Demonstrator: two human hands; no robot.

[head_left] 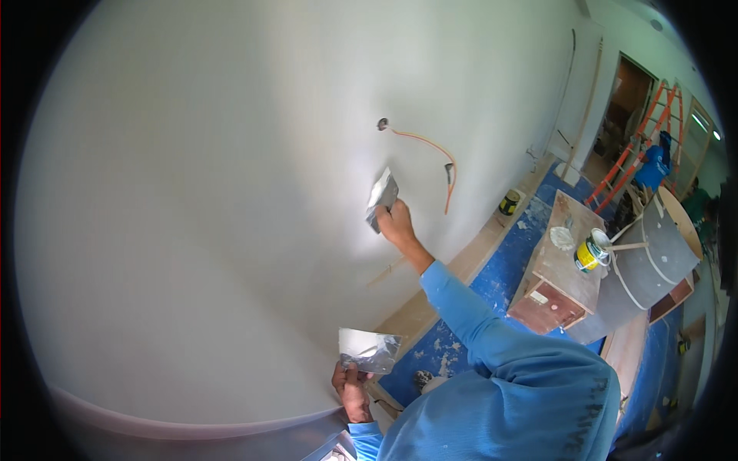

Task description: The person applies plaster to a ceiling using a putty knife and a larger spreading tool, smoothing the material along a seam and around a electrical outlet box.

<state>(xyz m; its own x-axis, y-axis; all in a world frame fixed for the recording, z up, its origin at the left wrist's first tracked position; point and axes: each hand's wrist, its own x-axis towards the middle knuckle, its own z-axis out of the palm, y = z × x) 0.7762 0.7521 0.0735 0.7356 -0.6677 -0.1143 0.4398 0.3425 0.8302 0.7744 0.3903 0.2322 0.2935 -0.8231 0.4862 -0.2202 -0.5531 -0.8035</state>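
My right hand reaches out at the wall, closed around a metal putty knife with white filler on its blade. That blade is at the wall surface, just below a round hole with orange and yellow wires coming out. Lower down, close to my body, my left hand grips a second wide putty knife. White filler covers the upper left part of this blade. The handles of both knives are mostly hidden by my fingers.
A wooden box on the right carries a paint can. Behind it lies a large grey cylinder. Blue sheeting spattered with white covers the floor. Another can stands by the wall. Farther off, a person in blue is beside an orange ladder.
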